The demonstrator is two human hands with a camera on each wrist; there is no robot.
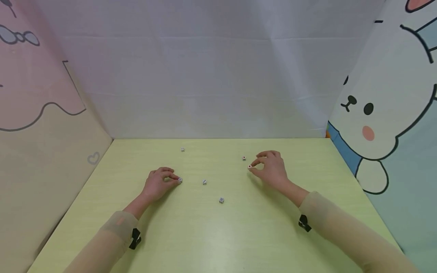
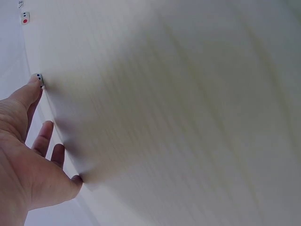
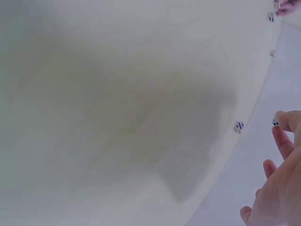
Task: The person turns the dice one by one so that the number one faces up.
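Between thumb and fingertip, my left hand (image 1: 159, 184) pinches a small white die (image 1: 180, 180) close over the left part of the table. In the left wrist view that die (image 2: 39, 79) shows dark pips at the thumb tip. My right hand (image 1: 272, 169) pinches another white die (image 1: 249, 166), a red pip on its top. The right wrist view has this die (image 3: 275, 122) held at the fingertips, the other fingers spread loosely. Just beyond it lies a die (image 1: 244, 158) with a red pip. Two more dice, one (image 1: 204, 182) and another (image 1: 221, 200), lie between the hands.
A further die (image 1: 182, 149) lies near the back of the pale yellow table (image 1: 211, 242). A white sheet (image 1: 211, 76) rises behind it. Cartoon-printed panels, one pinkish (image 1: 37, 83) and one with a white animal (image 1: 403, 125), stand at the sides.
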